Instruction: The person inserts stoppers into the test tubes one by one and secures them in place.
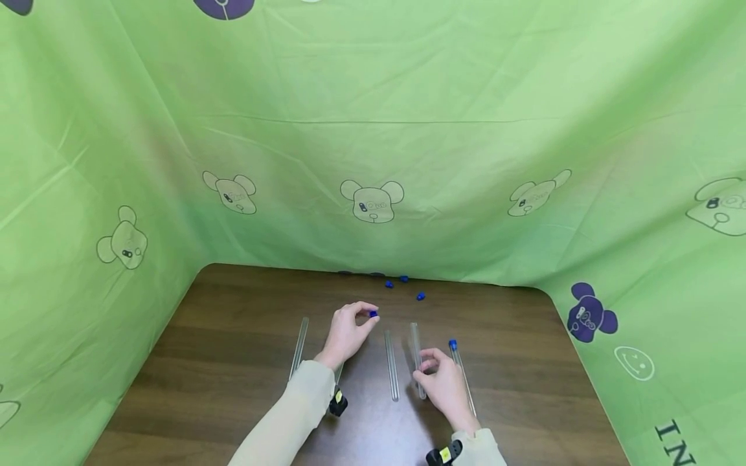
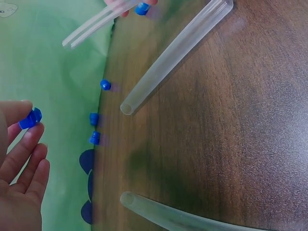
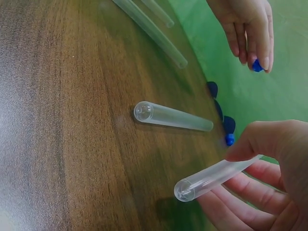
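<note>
Between thumb and forefinger my left hand (image 1: 346, 334) pinches a small blue cap (image 2: 31, 118), above the table. My right hand (image 1: 444, 383) holds a clear test tube (image 3: 211, 178) by its middle, thumb on one side and fingers on the other. In the head view that held tube (image 1: 416, 353) stands slightly tilted, its open end pointing away from me. A second uncapped test tube (image 1: 392, 366) lies on the table between the hands. To the right of my right hand lies a tube with a blue cap (image 1: 452, 345) on its far end.
Three loose blue caps, one of them a nearer cap (image 1: 421, 296), lie near the back edge of the wooden table (image 1: 233, 362). Another clear tube (image 1: 299, 346) lies left of my left arm, and one more is partly hidden under that arm. A green curtain (image 1: 373, 149) surrounds the table.
</note>
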The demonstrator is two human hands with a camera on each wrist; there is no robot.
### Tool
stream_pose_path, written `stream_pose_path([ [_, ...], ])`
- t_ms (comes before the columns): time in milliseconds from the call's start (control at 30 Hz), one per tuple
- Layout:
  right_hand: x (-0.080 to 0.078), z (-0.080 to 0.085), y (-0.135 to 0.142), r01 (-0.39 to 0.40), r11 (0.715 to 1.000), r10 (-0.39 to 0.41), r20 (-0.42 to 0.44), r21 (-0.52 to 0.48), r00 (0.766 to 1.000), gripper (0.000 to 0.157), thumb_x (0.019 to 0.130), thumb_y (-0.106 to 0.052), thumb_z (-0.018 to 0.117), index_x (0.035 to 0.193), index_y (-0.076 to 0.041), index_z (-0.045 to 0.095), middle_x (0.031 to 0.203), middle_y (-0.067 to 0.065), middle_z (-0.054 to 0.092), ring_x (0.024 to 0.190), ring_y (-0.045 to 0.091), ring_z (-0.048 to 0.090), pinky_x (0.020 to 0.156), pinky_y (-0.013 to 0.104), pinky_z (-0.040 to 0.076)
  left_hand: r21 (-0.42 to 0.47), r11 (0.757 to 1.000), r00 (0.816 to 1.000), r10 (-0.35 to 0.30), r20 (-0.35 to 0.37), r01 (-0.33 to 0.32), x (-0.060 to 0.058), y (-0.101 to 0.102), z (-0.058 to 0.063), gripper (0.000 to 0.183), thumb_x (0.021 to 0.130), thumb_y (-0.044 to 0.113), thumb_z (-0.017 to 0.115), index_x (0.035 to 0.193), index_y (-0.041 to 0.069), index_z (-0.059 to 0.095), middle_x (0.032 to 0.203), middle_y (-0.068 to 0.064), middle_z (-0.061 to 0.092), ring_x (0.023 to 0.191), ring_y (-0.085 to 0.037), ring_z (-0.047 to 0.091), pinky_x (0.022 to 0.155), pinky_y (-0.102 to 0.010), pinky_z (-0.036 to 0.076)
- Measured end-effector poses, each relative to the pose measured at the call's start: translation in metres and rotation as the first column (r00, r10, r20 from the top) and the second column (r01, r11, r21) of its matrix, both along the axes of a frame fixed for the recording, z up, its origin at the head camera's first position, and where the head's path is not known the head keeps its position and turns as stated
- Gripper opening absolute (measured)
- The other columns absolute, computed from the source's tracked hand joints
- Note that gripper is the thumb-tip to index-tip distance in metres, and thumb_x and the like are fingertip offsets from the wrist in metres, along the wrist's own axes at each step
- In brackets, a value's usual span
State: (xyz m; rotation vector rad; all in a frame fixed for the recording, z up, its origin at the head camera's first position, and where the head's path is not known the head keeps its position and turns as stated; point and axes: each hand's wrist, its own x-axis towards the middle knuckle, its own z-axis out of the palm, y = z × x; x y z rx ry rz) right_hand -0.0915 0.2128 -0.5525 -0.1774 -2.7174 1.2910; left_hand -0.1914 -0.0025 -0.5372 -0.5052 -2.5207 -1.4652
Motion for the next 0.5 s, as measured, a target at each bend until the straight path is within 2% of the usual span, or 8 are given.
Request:
stream_pose_path([
  [267, 0.0019, 0.0021, -0.0019, -0.047, 0.997, 0.046, -0.013, -0.058, 0.999, 0.038, 0.073, 0.007, 0.075, 0.111, 0.002, 0.07, 0.082, 0.008, 0.071, 0.06, 0.013, 0.067, 0.051, 0.026, 0.05, 0.006, 1.0, 1.0, 0.006, -0.002, -0.006, -0.0004, 0.0019, 0.0017, 0.015, 0.091, 0.015, 0.078, 0.106, 0.015, 0.078, 0.096, 0.001, 0.074, 0.094, -0.017, 0.066, 0.088, -0.039, 0.049],
  [500, 0.0015, 0.0014, -0.0025, -0.061, 0.996, 0.06, -0.015, -0.069, 0.998, 0.039, 0.072, 0.009, 0.076, 0.111, 0.001, 0.071, 0.082, 0.005, 0.071, 0.061, 0.013, 0.067, 0.051, 0.027, 0.051, 0.002, 1.0, 1.0, 0.007, -0.023, -0.007, -0.0013, 0.0029, 0.0028, 0.015, 0.092, 0.021, 0.078, 0.106, 0.014, 0.079, 0.093, 0.007, 0.074, 0.092, -0.016, 0.066, 0.087, -0.037, 0.049],
])
